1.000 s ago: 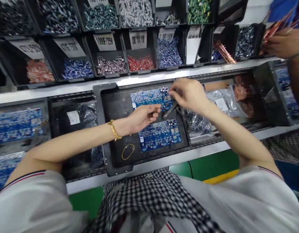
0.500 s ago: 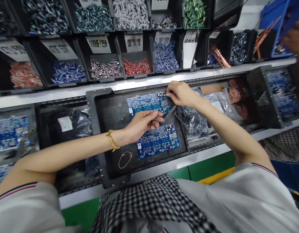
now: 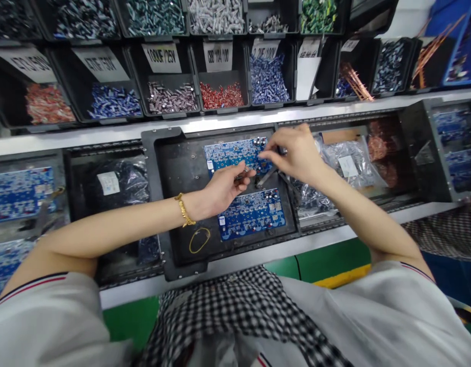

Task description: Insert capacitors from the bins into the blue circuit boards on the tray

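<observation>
Two blue circuit boards lie in a black tray (image 3: 174, 178), the upper board (image 3: 231, 152) behind the lower board (image 3: 253, 216). My left hand (image 3: 228, 187) hovers between them, palm up with fingers curled; anything within the fingers is too small to make out. My right hand (image 3: 291, 150) is over the right end of the upper board, thumb and index finger pinched together at its surface. What that pinch holds, if anything, is hidden. Beside it a dark metal bar (image 3: 266, 176) crosses the tray. A yellow rubber band (image 3: 199, 240) lies at the tray's lower left.
Black bins of small parts stand behind the rail, among them red parts (image 3: 222, 97) and blue parts (image 3: 269, 79). Plastic bags (image 3: 348, 158) lie right of the tray, a dark bag (image 3: 124, 181) left of it. More boards (image 3: 21, 193) sit at the far left.
My right hand has moved down and inward over the upper board's right end. My left hand has shifted slightly back from the boards' middle, its fingers loosening. The camera view has shifted a little.
</observation>
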`<state>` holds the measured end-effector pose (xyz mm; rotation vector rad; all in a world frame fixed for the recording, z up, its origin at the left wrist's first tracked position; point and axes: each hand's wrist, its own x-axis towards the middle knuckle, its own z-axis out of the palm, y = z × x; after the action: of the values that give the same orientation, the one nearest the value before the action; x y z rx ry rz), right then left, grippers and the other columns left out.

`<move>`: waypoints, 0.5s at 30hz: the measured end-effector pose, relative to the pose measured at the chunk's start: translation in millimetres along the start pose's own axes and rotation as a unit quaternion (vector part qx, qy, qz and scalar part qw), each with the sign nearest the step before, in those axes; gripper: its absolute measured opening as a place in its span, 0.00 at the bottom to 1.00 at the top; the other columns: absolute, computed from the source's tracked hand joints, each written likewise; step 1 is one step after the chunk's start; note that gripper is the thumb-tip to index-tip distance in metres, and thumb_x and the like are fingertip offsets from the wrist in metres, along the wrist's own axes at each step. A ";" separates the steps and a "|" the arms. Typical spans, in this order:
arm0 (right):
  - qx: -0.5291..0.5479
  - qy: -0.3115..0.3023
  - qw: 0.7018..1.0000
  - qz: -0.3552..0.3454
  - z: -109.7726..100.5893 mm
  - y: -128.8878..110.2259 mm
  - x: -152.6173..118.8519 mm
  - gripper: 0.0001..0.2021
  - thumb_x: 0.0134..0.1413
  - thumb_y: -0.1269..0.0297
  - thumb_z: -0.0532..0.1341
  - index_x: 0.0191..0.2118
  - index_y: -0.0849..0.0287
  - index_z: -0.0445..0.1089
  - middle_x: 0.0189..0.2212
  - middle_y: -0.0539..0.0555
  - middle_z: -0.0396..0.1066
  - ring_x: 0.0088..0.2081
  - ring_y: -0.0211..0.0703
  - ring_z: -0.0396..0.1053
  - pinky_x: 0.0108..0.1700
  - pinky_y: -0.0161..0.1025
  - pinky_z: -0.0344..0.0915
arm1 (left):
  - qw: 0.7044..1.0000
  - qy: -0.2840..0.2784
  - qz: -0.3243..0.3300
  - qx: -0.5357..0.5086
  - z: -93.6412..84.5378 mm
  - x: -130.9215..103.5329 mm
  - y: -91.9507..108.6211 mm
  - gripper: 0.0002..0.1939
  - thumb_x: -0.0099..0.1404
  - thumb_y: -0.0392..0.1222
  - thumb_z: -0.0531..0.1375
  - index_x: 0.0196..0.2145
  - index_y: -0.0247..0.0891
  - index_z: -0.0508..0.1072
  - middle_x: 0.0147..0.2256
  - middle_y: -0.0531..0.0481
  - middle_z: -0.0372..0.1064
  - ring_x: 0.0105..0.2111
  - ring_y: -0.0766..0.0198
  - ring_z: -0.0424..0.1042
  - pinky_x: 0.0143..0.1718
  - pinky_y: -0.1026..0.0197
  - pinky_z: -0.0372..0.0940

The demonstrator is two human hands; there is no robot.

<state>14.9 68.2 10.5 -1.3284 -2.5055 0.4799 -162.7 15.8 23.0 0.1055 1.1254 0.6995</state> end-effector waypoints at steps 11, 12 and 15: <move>-0.024 -0.054 0.997 -0.040 -11.2 -13.0 -82.1 0.07 0.60 0.67 0.52 0.35 0.57 0.68 0.40 0.53 0.73 0.40 0.45 0.69 0.41 0.44 0.47 | 0.961 0.040 0.038 0.270 -81.8 -113.7 -14.8 0.10 0.57 0.42 0.63 0.23 0.36 0.71 0.21 0.55 0.55 0.22 0.72 0.51 0.23 0.68 0.48; -0.022 -0.061 0.997 -0.045 -7.5 -5.0 -87.8 0.07 0.59 0.67 0.53 0.35 0.58 0.67 0.41 0.54 0.72 0.40 0.45 0.69 0.40 0.44 0.47 | 0.922 0.121 0.088 0.358 -101.9 -130.9 -17.0 0.10 0.53 0.41 0.66 0.21 0.37 0.70 0.22 0.55 0.59 0.24 0.70 0.54 0.26 0.68 0.51; -0.016 -0.070 0.996 -0.054 4.0 7.3 -98.2 0.06 0.57 0.68 0.53 0.33 0.58 0.67 0.43 0.55 0.70 0.43 0.46 0.69 0.40 0.44 0.47 | 0.709 0.381 0.225 0.550 -165.9 -168.3 -26.3 0.11 0.48 0.45 0.69 0.23 0.41 0.70 0.23 0.55 0.63 0.29 0.65 0.58 0.29 0.67 0.49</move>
<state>72.4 -10.6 -3.7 -1.2017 -2.6937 0.5272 -333.3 -142.9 70.4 1.2493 2.2697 0.3750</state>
